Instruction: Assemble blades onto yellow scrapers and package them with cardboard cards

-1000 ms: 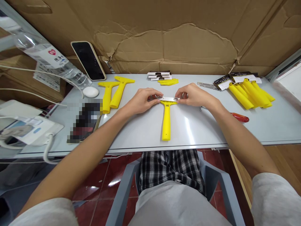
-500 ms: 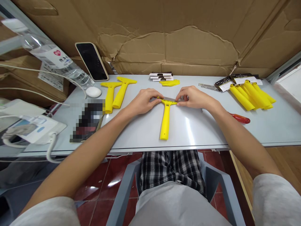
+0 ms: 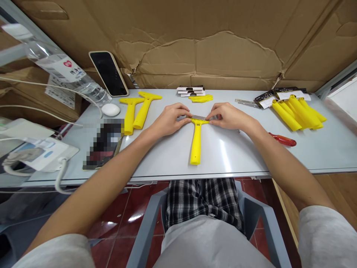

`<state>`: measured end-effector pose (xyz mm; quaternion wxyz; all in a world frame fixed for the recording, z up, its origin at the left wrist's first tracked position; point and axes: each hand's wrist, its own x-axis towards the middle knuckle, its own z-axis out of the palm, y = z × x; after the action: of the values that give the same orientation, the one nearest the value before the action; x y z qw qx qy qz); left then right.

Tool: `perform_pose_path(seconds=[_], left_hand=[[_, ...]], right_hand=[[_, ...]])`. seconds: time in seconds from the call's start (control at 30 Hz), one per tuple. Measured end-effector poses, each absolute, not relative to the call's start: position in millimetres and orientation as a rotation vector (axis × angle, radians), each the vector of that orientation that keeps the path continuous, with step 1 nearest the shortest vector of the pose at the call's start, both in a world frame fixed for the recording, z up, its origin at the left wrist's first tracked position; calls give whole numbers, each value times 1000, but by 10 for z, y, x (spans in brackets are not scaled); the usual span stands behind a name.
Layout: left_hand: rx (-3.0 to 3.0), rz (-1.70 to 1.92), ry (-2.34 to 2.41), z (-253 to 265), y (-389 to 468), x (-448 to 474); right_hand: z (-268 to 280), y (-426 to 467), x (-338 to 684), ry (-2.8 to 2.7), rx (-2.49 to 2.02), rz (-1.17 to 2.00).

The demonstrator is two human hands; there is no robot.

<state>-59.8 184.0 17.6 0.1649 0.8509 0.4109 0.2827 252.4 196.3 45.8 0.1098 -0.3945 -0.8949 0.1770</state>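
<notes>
A yellow scraper handle (image 3: pixel 196 143) lies on the table with its wide head away from me. A thin metal blade (image 3: pixel 198 117) rests along that head. My left hand (image 3: pixel 174 118) is closed, thumb and fingers pinching the blade's left end. Closed too, my right hand (image 3: pixel 224 116) pinches the right end against the head. The fingertips hide both ends of the blade. Two more yellow scraper handles (image 3: pixel 143 111) lie to the left, without visible blades.
Blades (image 3: pixel 247 103), black-and-white packets and yellow scraper handles (image 3: pixel 302 113) lie at the right, near a red-handled tool (image 3: pixel 283 140). Behind my hands are small packets (image 3: pixel 191 90) and yellow strips (image 3: pixel 200 98). Phone (image 3: pixel 108 73), bottle (image 3: pixel 67 67) and power strip (image 3: pixel 52 149) stand left.
Both hands stay at the scraper head with almost no movement. The scraper handle's near end has shifted very slightly to the right and away from me.
</notes>
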Motion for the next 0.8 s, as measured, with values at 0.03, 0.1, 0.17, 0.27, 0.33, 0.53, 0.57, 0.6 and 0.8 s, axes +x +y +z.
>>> perform_pose_path(seconds=[0.03,0.1,0.17,0.27,0.33,0.53,0.57,0.6,0.8], left_hand=[[2420,804,1166,181,1836,-597],[2419,810,1153,189,1827,-594],[2426,822,1138,192,1821,-594],[2441,845,1124,182,1822,-598],[2459,859,1123,165,1829,-602],[2525,861,1158,95,1867,-619],[2534,850,1164,86,1874,-623],[2543,841,1167,80,1880,-628],[2564,844,1143,74,1885,-642]], right_hand=[[459,1961,2524,-2632,-1161,516],[463,1958,2524,-2624,-1161,515],[469,1956,2525,-2609,-1165,513],[484,1949,2524,-2597,-1174,498],[490,1942,2521,-2590,-1187,483],[439,1952,2516,-2588,-1153,451],[424,1959,2517,-2591,-1143,453],[411,1966,2520,-2593,-1135,453],[387,1985,2530,-2593,-1080,451]])
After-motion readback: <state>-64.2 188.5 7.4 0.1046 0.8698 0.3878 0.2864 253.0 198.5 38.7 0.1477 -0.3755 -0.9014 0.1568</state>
